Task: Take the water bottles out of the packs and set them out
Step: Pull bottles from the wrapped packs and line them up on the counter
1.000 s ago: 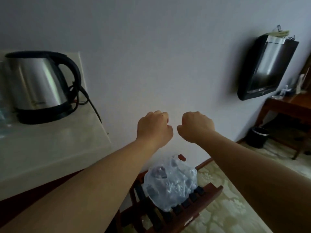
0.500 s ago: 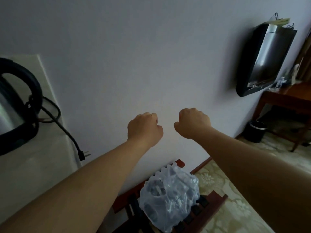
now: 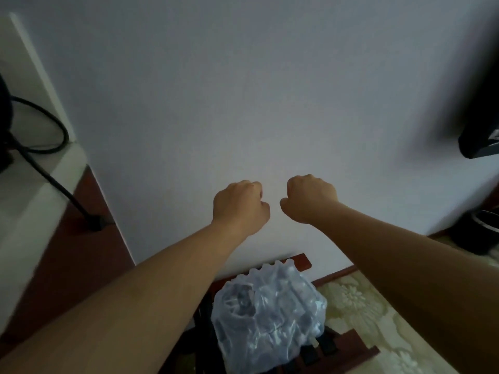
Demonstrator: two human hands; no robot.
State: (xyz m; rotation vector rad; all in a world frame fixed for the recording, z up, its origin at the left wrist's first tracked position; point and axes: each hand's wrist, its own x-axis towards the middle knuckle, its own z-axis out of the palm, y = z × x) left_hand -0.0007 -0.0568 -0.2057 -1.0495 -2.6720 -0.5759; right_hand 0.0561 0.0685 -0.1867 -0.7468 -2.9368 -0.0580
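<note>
Head view, single frame.

1. Left hand: raised in front of the wall, fingers curled into a fist, holding nothing. Bare forearm ran back to the lower left corner.

2. Right hand: raised level with the left, also curled into a fist around nothing. The two fists sat near each other, apart, thumbs facing. Bare forearm ran back to the lower right edge.

3. Pack of water bottles: one pack, wrapped in crinkled clear plastic, low in the frame below and between the forearms. It stood on the wooden rack, close to the wall. Neither hand touched it. Dark bottle caps showed faintly through the wrap; their number could not be told.

4. Wooden rack: reddish-brown frame with dark slats or straps, set against the wall, which was plain and pale.

5. White counter: at the left, over a reddish-brown side panel. A black cord looped across it and hung over its edge, ending in a plug that dangled free.

6. Black screen: only a corner, blurred, at the right edge.

7. Dark bin: on the floor at the right, by the wall.

8. Patterned carpet: pale floral, to the right of the rack.
</note>
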